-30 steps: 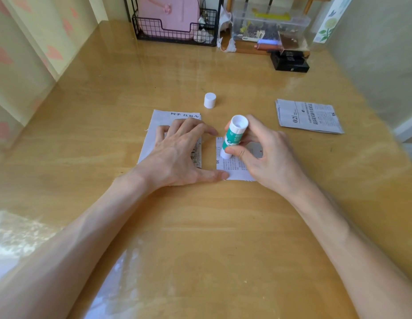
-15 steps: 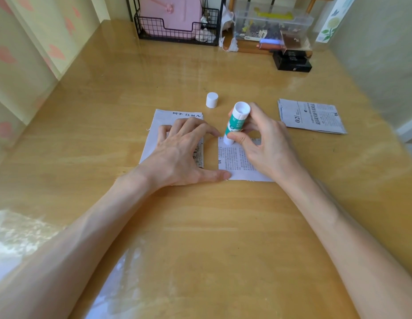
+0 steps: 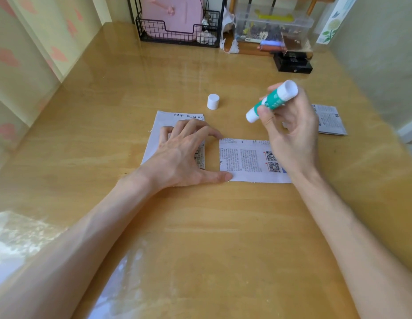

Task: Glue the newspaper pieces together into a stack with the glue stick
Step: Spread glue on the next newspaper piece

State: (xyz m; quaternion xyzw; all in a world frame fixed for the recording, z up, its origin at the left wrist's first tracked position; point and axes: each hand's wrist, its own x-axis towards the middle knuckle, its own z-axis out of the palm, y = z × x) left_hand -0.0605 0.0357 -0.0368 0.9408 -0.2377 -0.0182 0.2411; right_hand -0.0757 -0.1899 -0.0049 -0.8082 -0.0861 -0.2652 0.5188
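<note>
A small newspaper piece (image 3: 244, 161) with QR codes lies flat at the table's middle. My left hand (image 3: 184, 155) rests spread over a larger newspaper piece (image 3: 164, 120) to its left, thumb and forefinger touching the small piece's left edge. My right hand (image 3: 290, 132) grips the green and white glue stick (image 3: 270, 101), lifted off the paper and tilted, its tip pointing down-left. The stick's white cap (image 3: 213, 101) stands on the table behind the papers. A third newspaper piece (image 3: 330, 120) lies at the right, partly hidden by my right hand.
At the table's back stand a black wire basket (image 3: 177, 35) holding a pink item, a clear plastic box (image 3: 273, 26) of small things and a black box (image 3: 292, 63). Walls close in on the left and right.
My right hand has lifted the glue stick off the small newspaper piece and moved it up and to the right. The left hand has stayed on the papers.
</note>
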